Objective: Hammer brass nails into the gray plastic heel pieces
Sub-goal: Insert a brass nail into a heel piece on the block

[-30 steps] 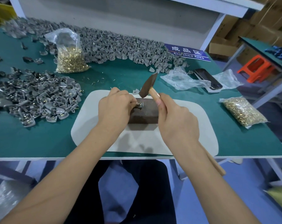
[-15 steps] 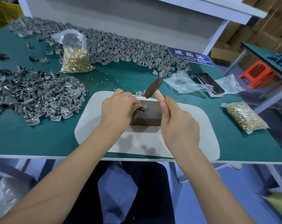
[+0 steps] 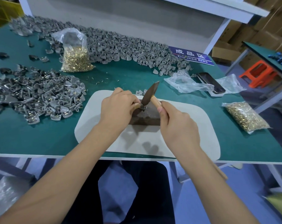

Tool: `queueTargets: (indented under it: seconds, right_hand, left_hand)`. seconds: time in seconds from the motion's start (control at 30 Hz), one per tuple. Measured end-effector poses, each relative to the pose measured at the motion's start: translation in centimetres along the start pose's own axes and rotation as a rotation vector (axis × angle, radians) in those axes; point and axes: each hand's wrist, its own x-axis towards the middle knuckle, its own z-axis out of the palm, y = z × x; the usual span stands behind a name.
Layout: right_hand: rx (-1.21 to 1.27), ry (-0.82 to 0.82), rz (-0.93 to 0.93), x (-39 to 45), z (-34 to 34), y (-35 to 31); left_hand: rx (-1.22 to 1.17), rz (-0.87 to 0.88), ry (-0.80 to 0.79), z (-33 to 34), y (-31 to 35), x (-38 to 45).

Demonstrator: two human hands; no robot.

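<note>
my left hand pinches the small gray plastic heel piece atop the dark brown block, directly beneath the wooden-handled hammer my right hand grips.

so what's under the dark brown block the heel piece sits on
The dark brown block rests on a white rounded mat, which lies on the green table. The left hand covers the block's left end, so what lies beneath that end is hidden.
</note>
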Motion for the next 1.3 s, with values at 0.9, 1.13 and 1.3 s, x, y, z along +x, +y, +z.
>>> queueTargets:
  seconds: [0.9, 1.13, 1.3]
  right_hand:
    - [0.053, 0.043, 0.118, 1.0, -0.2, 1.3]
    - [0.144, 0.028, 0.421, 2.6, 1.4, 4.8]
    - [-0.132, 0.059, 0.381, 3.4, 1.8, 5.0]
  left_hand:
    - [-0.014, -0.018, -0.008, 0.2, 0.1, 0.0]
    - [-0.535, -0.113, -0.195, -1.5, -0.3, -0.3]
    - [-0.594, -0.127, -0.286, -2.3, -0.6, -0.5]
